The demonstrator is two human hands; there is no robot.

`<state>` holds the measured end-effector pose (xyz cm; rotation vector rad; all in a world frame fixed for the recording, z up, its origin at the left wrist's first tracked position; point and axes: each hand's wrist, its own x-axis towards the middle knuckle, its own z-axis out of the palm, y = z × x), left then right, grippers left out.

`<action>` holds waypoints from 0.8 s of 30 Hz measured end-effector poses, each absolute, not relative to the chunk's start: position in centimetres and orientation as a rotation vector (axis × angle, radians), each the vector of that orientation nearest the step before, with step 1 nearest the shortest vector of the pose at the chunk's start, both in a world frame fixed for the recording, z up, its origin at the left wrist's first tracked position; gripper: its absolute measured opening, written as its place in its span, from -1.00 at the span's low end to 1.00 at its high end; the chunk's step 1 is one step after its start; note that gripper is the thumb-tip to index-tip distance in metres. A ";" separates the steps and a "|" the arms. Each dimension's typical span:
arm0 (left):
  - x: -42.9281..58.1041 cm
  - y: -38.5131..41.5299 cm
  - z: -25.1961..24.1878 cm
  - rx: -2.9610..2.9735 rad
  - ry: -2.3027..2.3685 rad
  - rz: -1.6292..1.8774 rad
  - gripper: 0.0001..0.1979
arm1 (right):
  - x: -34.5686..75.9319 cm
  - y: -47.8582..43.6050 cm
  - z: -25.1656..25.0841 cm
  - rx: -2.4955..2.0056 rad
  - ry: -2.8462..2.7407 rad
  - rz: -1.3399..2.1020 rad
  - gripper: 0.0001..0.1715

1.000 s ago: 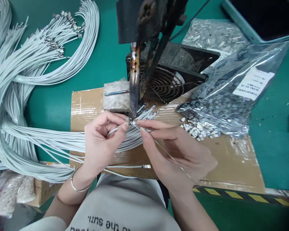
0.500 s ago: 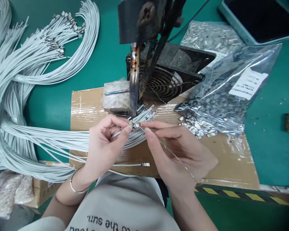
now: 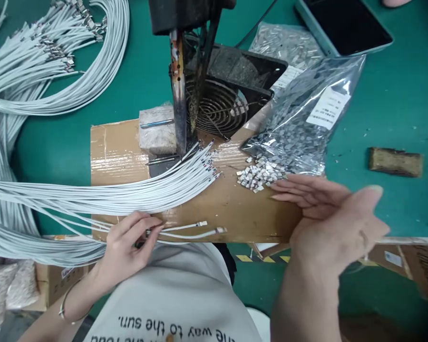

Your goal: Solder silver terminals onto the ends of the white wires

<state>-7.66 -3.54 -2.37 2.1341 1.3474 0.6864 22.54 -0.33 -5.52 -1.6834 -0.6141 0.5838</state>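
Note:
Near the cardboard's front edge, my left hand is closed with thumb and fingertips together around a white cable. That cable ends in a small connector. Another cable end lies just below it. My right hand is open, fingers stretched out and palm turned sideways. Its fingertips are at the right edge of a pile of small metal connector shells. Behind my left hand runs a thick bundle of white cables, their tips fanned out below a soldering iron.
A black fan stands behind the iron, beside a wrapped block. A clear bag of shells lies behind the pile. Cardboard covers the work area. A phone and a brown block are at right.
My hands have parted from beneath the iron. The left moved down and left to the cable near the edge; the right let go of the thin wire, opened, and moved right to the shells.

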 end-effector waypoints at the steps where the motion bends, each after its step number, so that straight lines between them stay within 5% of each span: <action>1: -8.2 -3.8 -2.4 2.096 1.355 0.629 -0.84 | 22.1 -0.5 -5.5 -1.706 -0.657 0.585 -0.10; 9: -11.5 -6.5 -2.0 1.807 1.433 0.434 -0.95 | 20.7 -0.7 -6.1 -1.471 -0.647 0.682 -0.18; 13: -12.4 -5.4 -2.6 2.253 1.677 0.752 -0.73 | 21.3 -0.6 -6.6 -1.395 -0.589 0.598 -0.32; 18: -12.8 -2.7 -3.1 2.755 1.567 0.653 -0.70 | 21.2 -1.5 -6.4 -1.452 -0.710 0.600 -0.34; 24: -13.5 -1.6 -2.8 2.916 1.305 0.693 -0.66 | 20.9 -2.0 -6.2 -1.707 -1.042 0.582 -0.86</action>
